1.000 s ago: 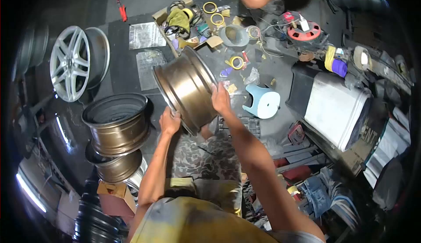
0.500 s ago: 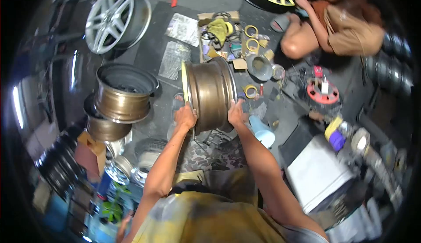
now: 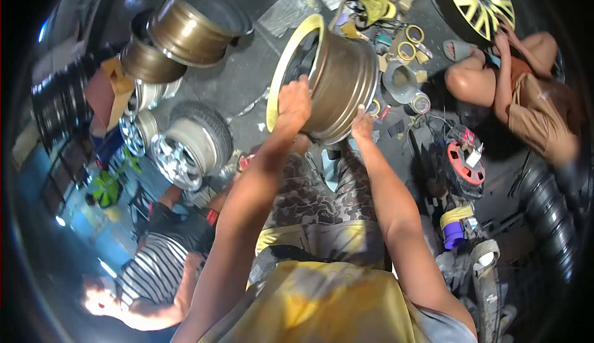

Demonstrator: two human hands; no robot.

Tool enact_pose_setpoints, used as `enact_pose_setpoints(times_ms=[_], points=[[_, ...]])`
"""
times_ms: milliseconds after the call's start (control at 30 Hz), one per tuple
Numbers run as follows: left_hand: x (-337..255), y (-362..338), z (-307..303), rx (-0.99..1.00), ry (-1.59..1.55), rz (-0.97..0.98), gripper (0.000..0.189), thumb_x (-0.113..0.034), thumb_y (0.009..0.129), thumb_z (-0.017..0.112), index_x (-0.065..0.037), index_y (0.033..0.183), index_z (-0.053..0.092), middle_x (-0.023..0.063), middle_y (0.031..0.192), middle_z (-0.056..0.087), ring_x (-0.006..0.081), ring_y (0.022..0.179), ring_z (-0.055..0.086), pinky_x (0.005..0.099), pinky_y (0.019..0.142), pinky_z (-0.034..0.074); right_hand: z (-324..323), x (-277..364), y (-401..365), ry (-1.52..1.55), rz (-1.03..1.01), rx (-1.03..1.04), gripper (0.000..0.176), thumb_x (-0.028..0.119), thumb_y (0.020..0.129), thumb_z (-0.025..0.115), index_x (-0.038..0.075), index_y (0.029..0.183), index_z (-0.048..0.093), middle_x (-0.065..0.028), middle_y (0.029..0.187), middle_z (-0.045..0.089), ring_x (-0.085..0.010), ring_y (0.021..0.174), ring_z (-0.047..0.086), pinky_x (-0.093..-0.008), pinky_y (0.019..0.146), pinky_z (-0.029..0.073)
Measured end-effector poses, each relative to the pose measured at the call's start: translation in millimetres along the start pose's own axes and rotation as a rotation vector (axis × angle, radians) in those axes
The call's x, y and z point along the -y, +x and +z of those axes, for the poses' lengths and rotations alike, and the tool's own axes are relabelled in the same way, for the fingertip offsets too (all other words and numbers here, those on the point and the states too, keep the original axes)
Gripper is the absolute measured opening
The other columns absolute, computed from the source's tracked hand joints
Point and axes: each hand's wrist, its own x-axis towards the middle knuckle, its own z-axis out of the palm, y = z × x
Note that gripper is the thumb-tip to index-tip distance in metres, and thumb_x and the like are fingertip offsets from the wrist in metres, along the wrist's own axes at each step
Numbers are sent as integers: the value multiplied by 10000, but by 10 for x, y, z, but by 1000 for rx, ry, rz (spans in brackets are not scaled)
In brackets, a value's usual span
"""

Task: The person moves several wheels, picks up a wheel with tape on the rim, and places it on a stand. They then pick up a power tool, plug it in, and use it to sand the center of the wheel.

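Two hands, left (image 3: 295,104) and right (image 3: 362,126), clasp the bronze rim (image 3: 343,77).

Fisheye view with heavy barrel distortion and a black vignette around the frame. Centre evenly and moderately lit, a soft sheen on the bronze rim (image 3: 343,77); left margin dim and bluish. Blown-out glare at lower left beside the striped shirt (image 3: 151,272), which is blurred.
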Motion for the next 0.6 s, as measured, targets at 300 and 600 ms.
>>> enact_pose_setpoints(times_ms=[300,600], points=[[369,-717,337,-525,-591,-299,415,-364,912,718,19,794,612,245,758,666,387,673,671,502,613,487,21,-549,378,65,-63,76,743,568,1054,273,-41,1421,489,-289,1363,569,-418,1275,540,-481,1020,442],[579,-1071,1143,183,-2244,-736,630,-401,1051,519,132,1364,399,321,1308,570,389,1197,618,486,1034,546,-171,-592,-37,367,199,208,729,626,1051,261,60,1496,380,-182,1439,523,-361,1246,582,-512,1005,528]])
